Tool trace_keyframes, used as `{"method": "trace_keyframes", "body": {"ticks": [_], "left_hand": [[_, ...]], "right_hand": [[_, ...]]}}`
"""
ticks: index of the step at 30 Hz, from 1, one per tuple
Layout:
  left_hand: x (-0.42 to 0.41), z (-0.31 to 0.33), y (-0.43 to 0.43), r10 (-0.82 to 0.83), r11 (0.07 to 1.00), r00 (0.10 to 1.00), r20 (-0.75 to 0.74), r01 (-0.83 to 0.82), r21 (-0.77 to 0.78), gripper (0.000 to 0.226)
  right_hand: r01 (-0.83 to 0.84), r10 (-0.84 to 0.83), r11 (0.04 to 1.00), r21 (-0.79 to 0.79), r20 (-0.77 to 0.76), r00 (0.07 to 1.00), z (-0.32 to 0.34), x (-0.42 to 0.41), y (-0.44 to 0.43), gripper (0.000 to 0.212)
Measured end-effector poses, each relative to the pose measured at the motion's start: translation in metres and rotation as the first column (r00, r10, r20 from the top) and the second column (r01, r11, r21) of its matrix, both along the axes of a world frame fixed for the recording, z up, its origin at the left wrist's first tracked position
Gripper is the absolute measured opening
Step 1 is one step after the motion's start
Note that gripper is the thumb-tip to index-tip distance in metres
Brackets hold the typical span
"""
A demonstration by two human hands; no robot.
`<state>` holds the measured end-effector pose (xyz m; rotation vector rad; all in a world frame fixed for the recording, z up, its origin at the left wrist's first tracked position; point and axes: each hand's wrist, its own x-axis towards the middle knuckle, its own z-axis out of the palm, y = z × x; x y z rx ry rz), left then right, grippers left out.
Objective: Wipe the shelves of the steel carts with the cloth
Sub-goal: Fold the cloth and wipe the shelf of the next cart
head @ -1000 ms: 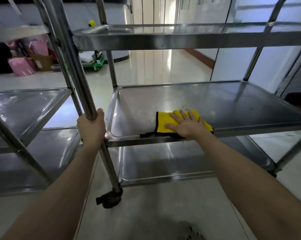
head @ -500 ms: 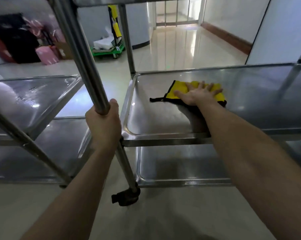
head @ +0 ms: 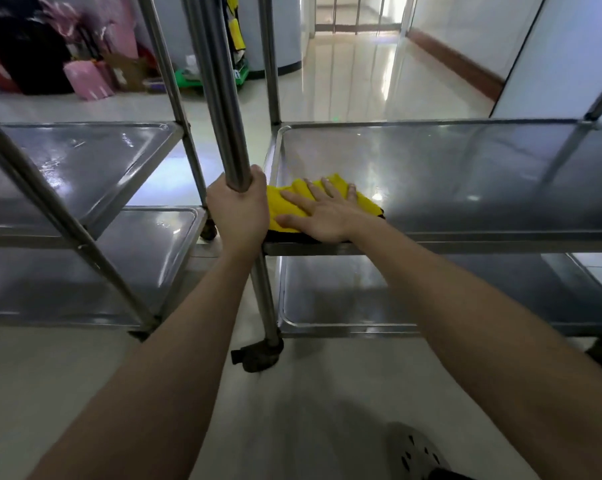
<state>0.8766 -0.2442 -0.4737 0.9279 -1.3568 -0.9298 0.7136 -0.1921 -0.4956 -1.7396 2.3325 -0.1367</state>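
1. Gripping the post (head: 223,98) at the near left corner of the cart (head: 272,81), the left hand (head: 239,209) had its fingers wrapped right round the tube, level with the middle shelf (head: 466,174).
2. The right hand (head: 322,213) lay flat, fingers straight and spread, pressing the cloth (head: 280,200) down onto that shelf.
3. The cloth, yellow with a dark edge, sat in the shelf's near left corner, just beside the post, much of it hidden under the palm.
4. The remainder of the shelf was bare steel with patches of glare.
5. Below it ran the bottom shelf (head: 362,299), and a caster (head: 258,355) sat at the foot of the post.
6. A second cart (head: 74,161) stood to the left, near the first, two of its shelves in view.
7. A grey shoe (head: 414,452) showed at the bottom edge of the floor.
8. Far back by the wall were pink bags (head: 88,81) and a green trolley (head: 188,79), both blurred.
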Motion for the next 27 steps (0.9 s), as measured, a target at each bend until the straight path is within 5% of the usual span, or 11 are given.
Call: {"method": "trace_keyframes", "body": {"ticks": [3,9,18,27], "left_hand": [[0.003,0.003,0.002,-0.011,1.000,0.999,0.039,0.010,0.007,0.046],[0.008,0.005,0.001,-0.076,0.996,0.994,0.083,0.071,0.061,0.041],[0.012,0.008,-0.001,-0.112,0.991,0.988,0.108,0.103,0.088,0.039],[0.014,0.012,-0.003,-0.172,0.984,0.977,0.129,0.163,0.078,0.032]], "right_hand": [[-0.056,0.056,0.998,-0.037,-0.026,0.998,0.003,0.001,0.038,0.095],[-0.128,0.077,0.981,-0.147,-0.313,0.947,-0.010,0.015,0.065,0.096],[-0.150,0.070,0.961,-0.232,-0.319,0.945,-0.011,0.023,0.071,0.092],[0.102,-0.147,0.980,-0.171,-0.276,0.950,-0.005,-0.077,0.170,0.100]]}}
